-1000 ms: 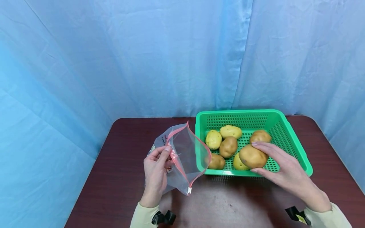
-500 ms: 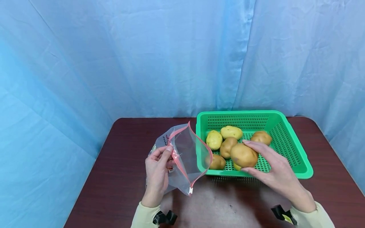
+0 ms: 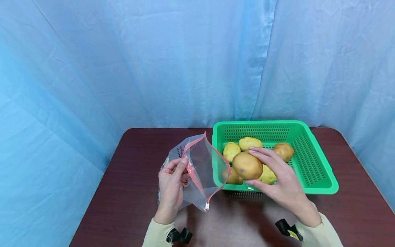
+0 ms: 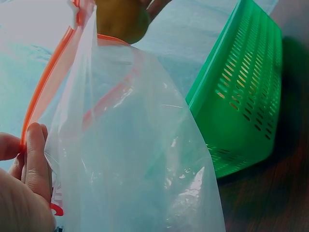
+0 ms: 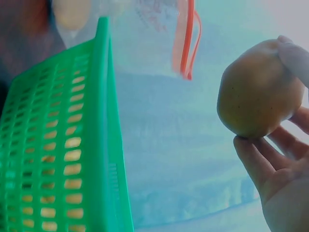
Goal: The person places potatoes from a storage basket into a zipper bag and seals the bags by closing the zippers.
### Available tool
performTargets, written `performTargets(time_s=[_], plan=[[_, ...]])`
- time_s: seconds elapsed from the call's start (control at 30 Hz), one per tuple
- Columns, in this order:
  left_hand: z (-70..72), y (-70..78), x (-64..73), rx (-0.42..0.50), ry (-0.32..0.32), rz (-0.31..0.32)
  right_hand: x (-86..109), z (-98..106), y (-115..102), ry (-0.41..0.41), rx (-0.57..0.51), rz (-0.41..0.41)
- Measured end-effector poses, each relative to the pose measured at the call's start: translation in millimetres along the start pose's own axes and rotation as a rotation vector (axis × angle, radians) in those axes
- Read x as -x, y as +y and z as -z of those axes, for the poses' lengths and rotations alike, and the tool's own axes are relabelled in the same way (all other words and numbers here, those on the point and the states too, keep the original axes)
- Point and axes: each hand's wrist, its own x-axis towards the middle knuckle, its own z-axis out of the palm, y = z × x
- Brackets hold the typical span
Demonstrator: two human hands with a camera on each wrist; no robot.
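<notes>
My left hand [image 3: 170, 187] pinches the pink rim of a clear zip bag [image 3: 202, 164] between thumb and fingers. The bag's mouth gapes toward the right, its white slider at the lower corner. In my right hand [image 3: 284, 181] a brown potato [image 3: 247, 165] is held between thumb and fingertips, over the left part of the green basket [image 3: 321, 154]. In the right wrist view the same potato [image 5: 260, 89] hangs above the basket's rim, with the bag's orange-looking zip edge [image 5: 183, 38] nearby. The left wrist view shows the potato [image 4: 123, 19] just beyond the bag's mouth.
Several potatoes, yellow ones [image 3: 250, 142] and brown ones [image 3: 283, 151], lie in the basket. It stands on a dark wooden table [image 3: 123, 192], right of the bag. A light blue curtain [image 3: 185, 68] hangs behind the table.
My right hand has carried the potato leftward across the basket, closer to the bag's mouth. My left hand and the bag have stayed nearly still.
</notes>
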Motion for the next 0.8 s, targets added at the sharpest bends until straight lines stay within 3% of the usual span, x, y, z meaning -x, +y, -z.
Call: performTargets(time_s=[0.3,0.57,0.8], plan=[[-0.1,-1.7,-0.3,-0.017,-0.002,0.006,-14.0,-26,-11,0.013,-0.084,0.031],[-0.9,-2.3,0.0,-0.015,-0.004,0.017,-18.6,-44,-19,-0.098,-0.140,-0.104],[-2.4,-2.1,0.6,-0.015,-0.010,0.029,-19.1,-59,-16,-0.076,-0.127,-0.103]])
